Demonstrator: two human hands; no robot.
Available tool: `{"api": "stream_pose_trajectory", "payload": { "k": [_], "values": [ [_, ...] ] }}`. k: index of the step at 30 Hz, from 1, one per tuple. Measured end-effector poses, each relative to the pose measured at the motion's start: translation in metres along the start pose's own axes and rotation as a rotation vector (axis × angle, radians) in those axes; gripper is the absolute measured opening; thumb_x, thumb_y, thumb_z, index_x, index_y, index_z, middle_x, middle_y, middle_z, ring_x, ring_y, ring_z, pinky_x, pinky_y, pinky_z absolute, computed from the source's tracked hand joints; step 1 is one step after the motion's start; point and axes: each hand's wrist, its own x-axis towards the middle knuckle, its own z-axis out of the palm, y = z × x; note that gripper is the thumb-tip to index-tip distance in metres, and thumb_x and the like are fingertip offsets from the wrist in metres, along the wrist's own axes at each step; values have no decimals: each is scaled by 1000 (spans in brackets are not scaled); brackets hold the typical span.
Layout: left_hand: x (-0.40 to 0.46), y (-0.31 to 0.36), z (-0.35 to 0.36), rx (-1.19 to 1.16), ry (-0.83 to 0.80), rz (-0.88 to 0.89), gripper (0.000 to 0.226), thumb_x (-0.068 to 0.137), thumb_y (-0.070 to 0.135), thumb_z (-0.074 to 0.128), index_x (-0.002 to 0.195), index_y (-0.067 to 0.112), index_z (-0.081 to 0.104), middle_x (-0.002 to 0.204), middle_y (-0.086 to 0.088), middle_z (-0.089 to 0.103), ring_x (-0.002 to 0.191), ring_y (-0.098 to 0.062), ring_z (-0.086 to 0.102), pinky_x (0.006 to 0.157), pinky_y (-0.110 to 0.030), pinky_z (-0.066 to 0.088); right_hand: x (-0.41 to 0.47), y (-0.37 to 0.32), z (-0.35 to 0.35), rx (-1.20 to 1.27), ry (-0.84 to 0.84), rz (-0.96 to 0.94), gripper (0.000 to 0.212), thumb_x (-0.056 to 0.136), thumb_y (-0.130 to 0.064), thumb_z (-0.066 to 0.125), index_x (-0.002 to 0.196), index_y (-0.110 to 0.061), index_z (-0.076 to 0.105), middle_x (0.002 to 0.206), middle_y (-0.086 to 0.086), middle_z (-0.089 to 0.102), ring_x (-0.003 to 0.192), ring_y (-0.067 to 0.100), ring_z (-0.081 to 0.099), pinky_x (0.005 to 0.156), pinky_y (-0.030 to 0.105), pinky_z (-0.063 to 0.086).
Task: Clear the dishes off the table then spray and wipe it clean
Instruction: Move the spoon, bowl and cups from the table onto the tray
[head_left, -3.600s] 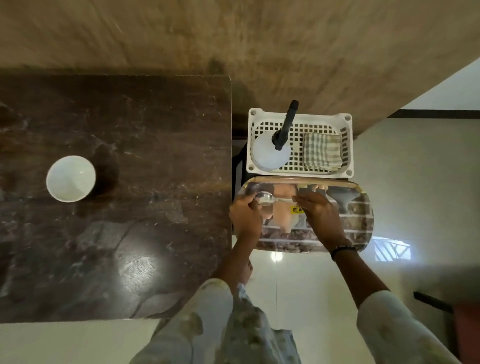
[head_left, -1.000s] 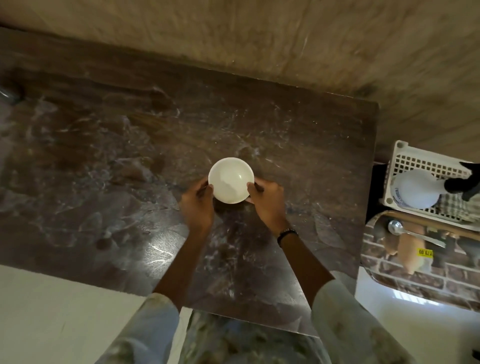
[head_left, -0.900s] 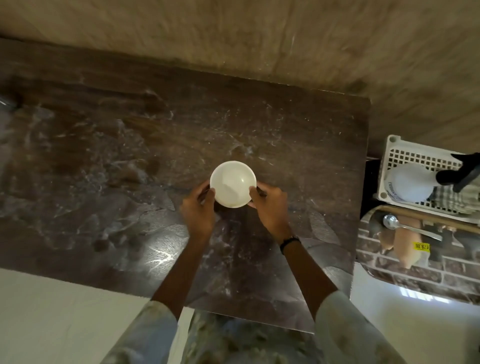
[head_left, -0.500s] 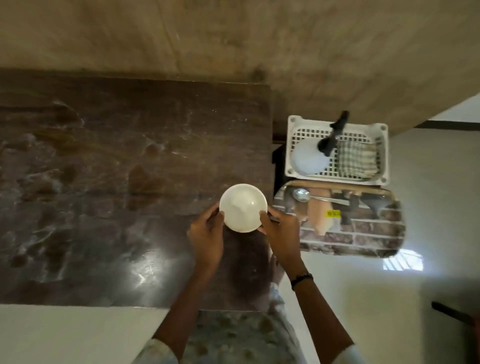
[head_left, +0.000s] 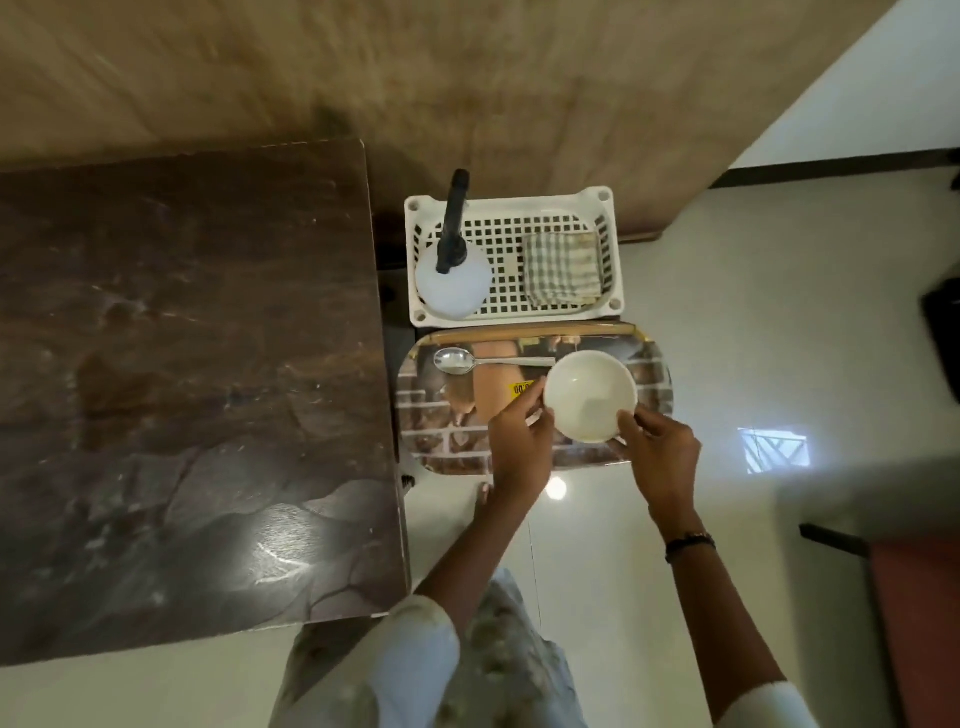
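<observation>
Big dark marble table (head_left: 182, 374) fills the left side, nothing on it that I can make out. Right of it sits a shiny tray (head_left: 447, 447), and just past that, farther away, a white basket (head_left: 608, 208) holding a spray bottle (head_left: 453, 280) on its left and a folded checked cloth (head_left: 562, 267) on its right. The white bowl (head_left: 589, 396) is over the tray's right half, left hand (head_left: 519, 441) and right hand (head_left: 657, 457) curled round its near rim. A spoon (head_left: 457, 360) lies along the tray's far edge.
</observation>
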Motion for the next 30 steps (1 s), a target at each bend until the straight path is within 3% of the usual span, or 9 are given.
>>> {"api": "stream_pose_trajectory", "payload": {
  "k": [1,3,6,10,12,15,20,25,30],
  "values": [
    [2,1,8,11,-38,-11,43,88,0,53,131,8,55,125,-6,64,110,-14,61,88,-15,51,5,3,-3,8,6,23,20,91,-11,65,107,-1,73,95,12,74,89,26,69,76,40,60],
    [8,3,23,30,-99,-36,46,88,-1,52,133,10,53,122,-7,65,107,-13,61,86,-15,52,16,8,-9,10,0,51,17,91,-9,63,99,2,73,88,9,72,89,28,67,73,42,60],
    [15,1,32,61,-132,-49,49,87,0,52,135,13,52,118,-7,68,105,-15,63,86,-38,56,27,11,-12,14,-24,75,15,92,-8,62,94,3,72,84,7,69,88,30,68,68,38,59],
    [18,5,29,59,-153,-66,54,87,-3,51,138,13,46,120,-9,66,105,-15,61,83,-44,56,34,7,-9,28,-32,131,16,92,-8,61,92,5,71,83,10,68,86,29,66,73,43,59],
    [20,7,28,67,-176,-55,54,88,-2,51,140,12,43,126,-11,62,110,-21,60,86,-44,55,36,5,-9,36,-36,122,16,92,-7,62,94,5,71,87,9,68,88,27,65,69,36,59],
    [23,10,29,87,-186,-55,54,89,-1,50,141,12,41,129,-12,60,111,-15,56,93,-38,52,39,3,-10,39,-51,115,15,92,-8,62,94,5,70,90,8,68,90,23,64,58,20,54],
    [24,12,28,80,-213,-43,55,89,0,51,141,12,40,128,-12,61,116,-22,57,94,-40,52,40,3,-9,-28,-49,135,22,96,-15,59,105,3,68,101,17,69,98,32,65,76,35,56],
    [24,16,8,65,-158,-97,48,93,10,51,140,10,42,132,-10,58,122,-18,55,97,-27,45,28,-12,-2,-238,140,-61,44,100,-25,51,139,-5,47,134,17,57,122,34,53,99,45,46],
    [29,14,-42,-3,19,-66,27,92,9,51,115,10,64,113,-3,67,100,-15,63,88,-29,52,1,-48,25,-206,51,-292,36,99,-19,53,132,-5,55,135,18,57,124,37,53,105,46,42]
  ]
}}
